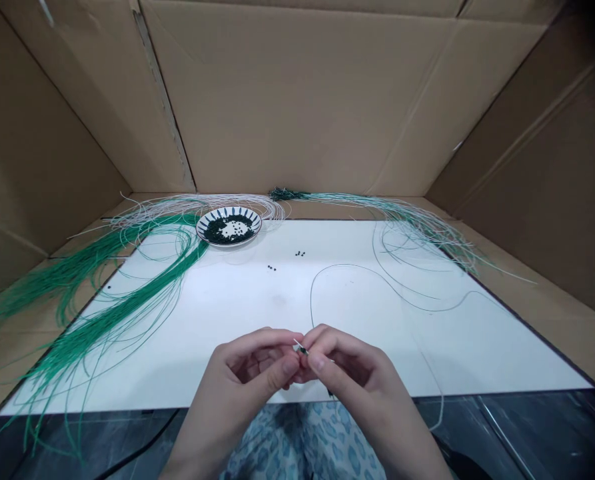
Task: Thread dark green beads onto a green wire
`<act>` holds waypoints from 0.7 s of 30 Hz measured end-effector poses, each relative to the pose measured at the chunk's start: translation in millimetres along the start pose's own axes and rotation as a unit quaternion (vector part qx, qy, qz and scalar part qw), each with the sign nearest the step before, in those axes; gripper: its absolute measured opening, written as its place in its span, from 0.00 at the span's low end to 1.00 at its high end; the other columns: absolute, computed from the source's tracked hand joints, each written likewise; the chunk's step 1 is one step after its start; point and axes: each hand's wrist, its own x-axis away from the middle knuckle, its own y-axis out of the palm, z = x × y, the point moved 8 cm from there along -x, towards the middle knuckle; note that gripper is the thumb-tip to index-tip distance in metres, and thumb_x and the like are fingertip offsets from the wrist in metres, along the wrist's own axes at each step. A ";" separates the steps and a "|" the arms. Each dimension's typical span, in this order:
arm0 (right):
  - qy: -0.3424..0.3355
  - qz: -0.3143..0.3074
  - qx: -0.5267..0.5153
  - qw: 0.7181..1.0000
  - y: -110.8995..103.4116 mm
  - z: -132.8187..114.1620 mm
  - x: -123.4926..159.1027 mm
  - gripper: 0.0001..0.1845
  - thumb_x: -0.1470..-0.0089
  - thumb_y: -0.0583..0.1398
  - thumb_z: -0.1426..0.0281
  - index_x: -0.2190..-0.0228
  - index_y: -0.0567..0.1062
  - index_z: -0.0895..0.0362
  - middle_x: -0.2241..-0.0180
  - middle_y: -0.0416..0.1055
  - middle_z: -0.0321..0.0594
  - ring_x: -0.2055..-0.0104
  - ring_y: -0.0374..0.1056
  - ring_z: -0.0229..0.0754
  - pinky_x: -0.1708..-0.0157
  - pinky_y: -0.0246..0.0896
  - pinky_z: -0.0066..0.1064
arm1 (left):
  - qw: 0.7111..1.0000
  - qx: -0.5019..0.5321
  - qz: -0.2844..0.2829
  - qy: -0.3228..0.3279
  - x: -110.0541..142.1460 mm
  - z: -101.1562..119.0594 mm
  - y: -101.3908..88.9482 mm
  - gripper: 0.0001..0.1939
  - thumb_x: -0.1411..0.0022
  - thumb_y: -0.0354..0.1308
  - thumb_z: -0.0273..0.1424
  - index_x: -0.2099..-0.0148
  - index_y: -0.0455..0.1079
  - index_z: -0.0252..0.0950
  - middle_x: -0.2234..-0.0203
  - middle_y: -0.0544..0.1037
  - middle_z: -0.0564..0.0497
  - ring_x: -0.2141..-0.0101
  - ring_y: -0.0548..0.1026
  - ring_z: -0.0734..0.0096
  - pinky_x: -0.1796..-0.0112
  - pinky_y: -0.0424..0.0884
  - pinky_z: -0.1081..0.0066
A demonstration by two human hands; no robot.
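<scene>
Both hands meet at the near edge of a white board (237, 313). My left hand (250, 373) and my right hand (350, 373) each pinch the end of a thin green wire (327, 270), fingertips touching around a tiny dark bead (303, 349) on the wire's tip. The wire loops away over the board to the right. A small patterned dish (207, 223) holding several dark beads (227, 230) sits at the far left of the board.
A thick sheaf of green wires (102, 313) fans over the board's left side, with pale wires (197, 203) behind the dish. Another bundle (407, 220) lies far right. Loose beads (300, 254) dot the middle. Cardboard walls (297, 100) enclose the space.
</scene>
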 end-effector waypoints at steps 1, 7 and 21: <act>0.004 -0.013 -0.004 1.000 0.8 1.0 -0.5 0.11 0.40 0.67 0.63 0.73 0.80 0.53 0.69 0.72 0.34 0.66 0.70 0.34 0.63 0.67 0.23 | 1.000 0.007 -0.009 0.006 0.5 1.4 1.9 0.07 0.52 0.77 0.34 0.68 0.85 0.42 0.78 0.81 0.55 0.76 0.75 0.76 0.72 0.71 0.80; 0.058 -0.058 -0.027 0.996 2.4 14.2 -1.7 0.13 0.43 0.69 0.60 0.74 0.82 0.53 0.73 0.74 0.34 0.68 0.70 0.35 0.64 0.65 0.25 | 0.996 -0.031 -0.070 0.036 2.2 6.9 4.2 0.01 0.44 0.72 0.33 0.66 0.85 0.43 0.75 0.79 0.55 0.74 0.74 0.76 0.70 0.70 0.77; 0.059 0.023 0.057 0.996 -4.5 10.0 1.4 0.12 0.47 0.71 0.61 0.76 0.81 0.54 0.70 0.75 0.35 0.68 0.67 0.37 0.66 0.60 0.27 | 0.981 -0.178 -0.011 0.082 6.0 21.6 -4.6 0.06 0.43 0.68 0.32 0.72 0.80 0.40 0.74 0.78 0.52 0.71 0.71 0.69 0.69 0.65 0.73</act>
